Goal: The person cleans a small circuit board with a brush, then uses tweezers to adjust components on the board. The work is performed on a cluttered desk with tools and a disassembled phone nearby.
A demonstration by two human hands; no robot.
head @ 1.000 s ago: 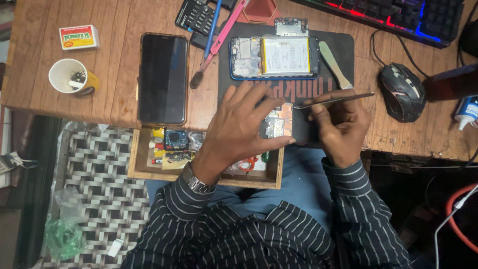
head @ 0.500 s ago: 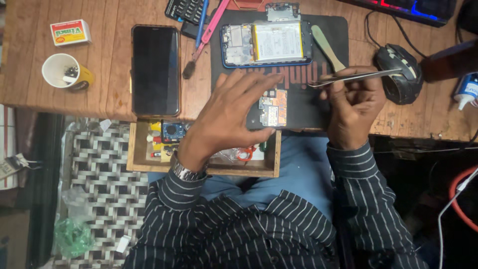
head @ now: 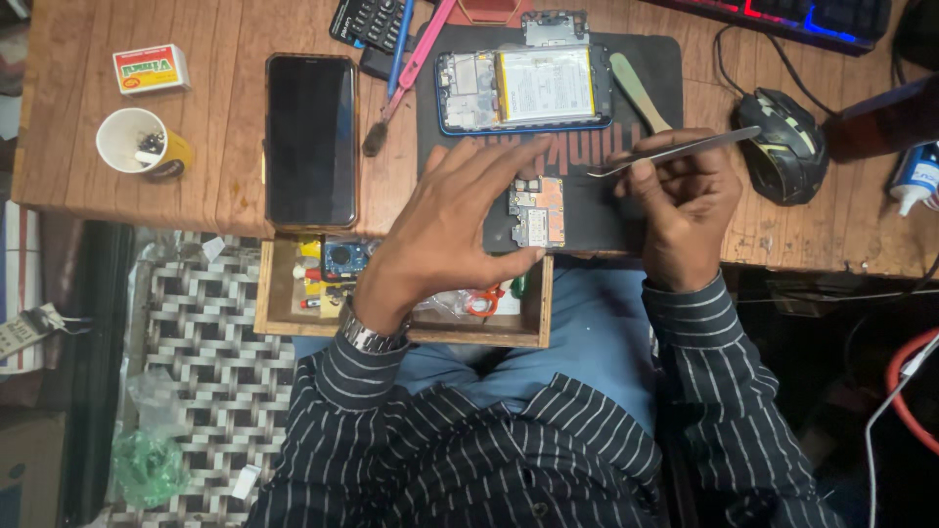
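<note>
Wooden desk boards (head: 225, 127) run across the upper half of your view, with your lap in blue trousers and striped sleeves below, and a checked floor mat (head: 196, 323) to your left. Nearest you, an open wooden drawer (head: 279, 293) hangs under the desk edge, holding small parts and a blue round piece. Just above it, on the dark work mat (head: 597, 210), your left hand (head: 440, 235) is spread wide, thumb and fingertips pinching the edges of a small circuit board (head: 537, 211); the board lies flat, its long axis running away from you, toward the opened phone. Your right hand (head: 685, 200) is curled closed around metal tweezers (head: 675, 152), which lie nearly level, long axis left to right, tips pointing left and hovering just above the board's upper right corner, apart from it. Farther out, the opened phone (head: 523, 88) lies sideways on the mat with its battery showing, a green pry tool (head: 638, 90) beside it. To the left sit a dark phone (head: 311, 139) face up, a cup (head: 137, 145) and a small box (head: 149, 68); a mouse (head: 787, 145) rests to the right.
</note>
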